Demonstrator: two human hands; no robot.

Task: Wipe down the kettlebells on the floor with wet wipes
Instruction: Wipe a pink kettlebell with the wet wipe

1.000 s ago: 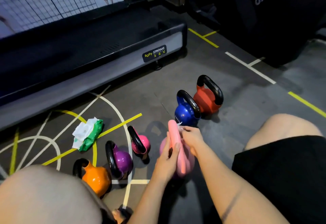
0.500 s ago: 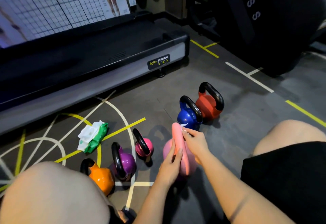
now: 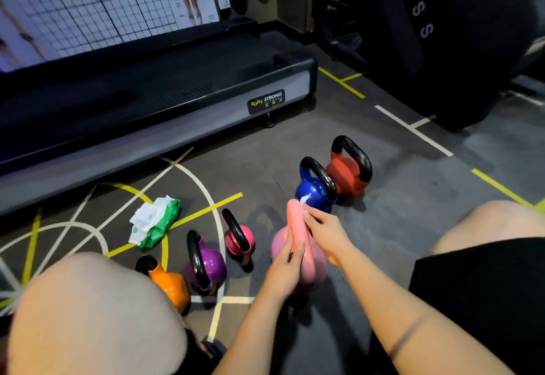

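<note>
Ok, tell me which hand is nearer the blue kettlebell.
Right. The right hand, pinching a wipe at the top of the handle of the pink kettlebell, is just short of the blue kettlebell; the left hand holds that handle lower down, farther off.

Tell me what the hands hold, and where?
Left hand grips the pink kettlebell by its handle; right hand pinches a wet wipe at the handle's top.

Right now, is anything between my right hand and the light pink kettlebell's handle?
Nothing blocks it: only the wet wipe, held by the right hand against the handle. The left hand grips the handle too.
</note>
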